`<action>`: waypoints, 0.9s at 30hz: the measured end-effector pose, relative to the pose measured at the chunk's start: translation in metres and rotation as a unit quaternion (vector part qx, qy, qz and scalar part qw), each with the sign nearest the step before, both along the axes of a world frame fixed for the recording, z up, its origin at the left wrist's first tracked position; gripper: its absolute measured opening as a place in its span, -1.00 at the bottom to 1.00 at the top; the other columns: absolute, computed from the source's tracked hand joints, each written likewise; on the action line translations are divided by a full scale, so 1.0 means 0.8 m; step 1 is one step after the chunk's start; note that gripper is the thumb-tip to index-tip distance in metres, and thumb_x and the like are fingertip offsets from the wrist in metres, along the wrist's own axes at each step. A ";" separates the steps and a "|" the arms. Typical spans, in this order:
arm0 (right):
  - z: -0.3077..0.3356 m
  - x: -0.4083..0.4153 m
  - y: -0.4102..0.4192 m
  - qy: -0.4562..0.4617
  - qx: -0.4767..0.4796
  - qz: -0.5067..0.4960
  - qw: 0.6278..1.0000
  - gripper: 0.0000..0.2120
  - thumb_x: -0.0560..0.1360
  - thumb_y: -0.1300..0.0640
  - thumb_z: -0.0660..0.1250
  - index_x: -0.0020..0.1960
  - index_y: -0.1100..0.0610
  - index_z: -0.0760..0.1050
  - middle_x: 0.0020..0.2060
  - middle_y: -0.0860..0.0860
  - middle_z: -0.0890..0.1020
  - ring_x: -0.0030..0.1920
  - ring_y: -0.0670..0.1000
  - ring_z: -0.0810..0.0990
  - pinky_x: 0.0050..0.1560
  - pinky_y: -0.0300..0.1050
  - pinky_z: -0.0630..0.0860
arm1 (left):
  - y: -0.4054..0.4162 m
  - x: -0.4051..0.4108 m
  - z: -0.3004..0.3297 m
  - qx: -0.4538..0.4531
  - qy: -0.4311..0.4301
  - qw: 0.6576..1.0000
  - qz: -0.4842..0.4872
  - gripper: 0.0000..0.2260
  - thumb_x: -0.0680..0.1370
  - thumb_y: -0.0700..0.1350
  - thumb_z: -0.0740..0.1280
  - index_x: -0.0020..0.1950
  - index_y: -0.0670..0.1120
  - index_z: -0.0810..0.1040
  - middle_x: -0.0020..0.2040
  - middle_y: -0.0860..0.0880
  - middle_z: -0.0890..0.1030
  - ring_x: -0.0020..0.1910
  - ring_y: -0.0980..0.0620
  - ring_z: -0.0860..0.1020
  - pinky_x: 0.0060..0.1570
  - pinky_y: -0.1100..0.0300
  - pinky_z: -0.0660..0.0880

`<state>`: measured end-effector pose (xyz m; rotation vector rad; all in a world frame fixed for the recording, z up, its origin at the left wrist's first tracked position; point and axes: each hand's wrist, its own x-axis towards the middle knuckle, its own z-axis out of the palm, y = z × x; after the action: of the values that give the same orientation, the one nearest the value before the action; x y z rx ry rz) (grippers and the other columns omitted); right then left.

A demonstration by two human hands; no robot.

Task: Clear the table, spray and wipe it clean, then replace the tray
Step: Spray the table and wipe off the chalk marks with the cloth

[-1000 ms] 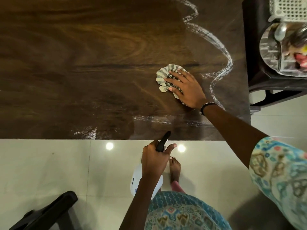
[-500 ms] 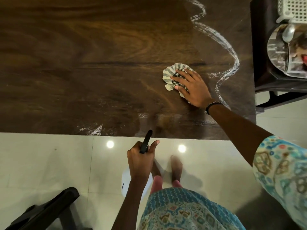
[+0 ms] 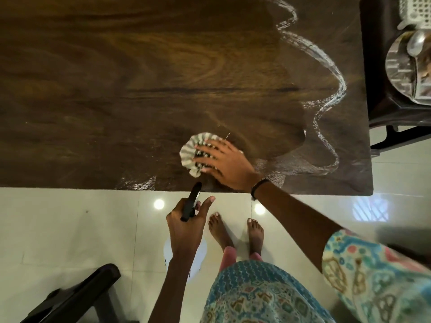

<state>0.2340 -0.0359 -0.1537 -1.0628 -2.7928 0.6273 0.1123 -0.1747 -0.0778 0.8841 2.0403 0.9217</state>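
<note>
Cloth [image 3: 190,151] is sliding leftward and toward the near edge of the table [image 3: 116,89]; half a second back we were seeing it further right, up against the foamy white streak [image 3: 335,89], and now it is lying well apart from that line and close to the front edge. Our right hand [image 3: 225,163] is pressing flat on the bunched striped cloth, fingers [image 3: 205,148] spread wide across it, palm trailing behind on the damp wood. Our left hand [image 3: 189,226] is hanging off the table over the floor tiles, fingers curled closed around the black trigger head of the spray bottle [image 3: 191,203], thumb lifted free; the white bottle body is mostly hidden beneath the hand. We are reading the wet sheen near the front edge as the patch being worked, while the curving streak on the right side is remaining unwiped. We are judging the wipe as partway through: the tabletop is bare, spraying looks done for this stretch, and the right end is yet needing passes. Steel tray [image 3: 396,66] with its dishes is waiting on the dark chair [image 3: 375,66] beside the table's right end, next to a white plastic basket [image 3: 417,8], not yet replaced.
</note>
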 end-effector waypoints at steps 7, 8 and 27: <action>0.010 0.095 -0.060 -0.032 0.007 0.047 0.998 -0.60 0.65 -0.09 -0.01 0.43 -0.09 0.34 0.46 0.01 0.35 0.49 0.08 0.23 0.52 0.06 0.08 | 0.000 -0.011 0.002 -0.014 -0.024 0.999 -0.016 -0.67 0.29 0.11 0.48 -0.28 -0.16 0.55 -0.40 0.01 0.56 -0.41 0.11 0.49 -0.28 0.24 0.46; 0.011 0.113 -0.053 -0.043 0.006 0.031 0.999 -0.59 0.65 -0.10 -0.04 0.44 -0.09 0.32 0.47 0.00 0.33 0.49 0.07 0.22 0.52 0.06 0.07 | 0.001 -0.011 0.002 -0.019 -0.030 0.999 -0.017 -0.68 0.29 0.11 0.48 -0.27 -0.14 0.55 -0.39 0.00 0.57 -0.40 0.11 0.51 -0.27 0.25 0.47; 0.015 0.180 -0.079 -0.076 -0.010 -0.105 0.992 -0.59 0.64 -0.09 -0.02 0.47 -0.10 0.27 0.48 -0.02 0.30 0.50 0.07 0.21 0.49 0.12 0.14 | 0.025 0.023 0.015 -0.053 -0.071 0.994 -0.067 -0.76 0.34 0.02 0.51 -0.11 -0.08 0.59 -0.33 0.11 0.59 -0.28 0.05 0.58 -0.19 0.31 0.47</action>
<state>0.3777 -0.0991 -0.1416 -1.4422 -2.7498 0.5730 0.1311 -0.1550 -0.0654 0.8612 1.8665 0.7726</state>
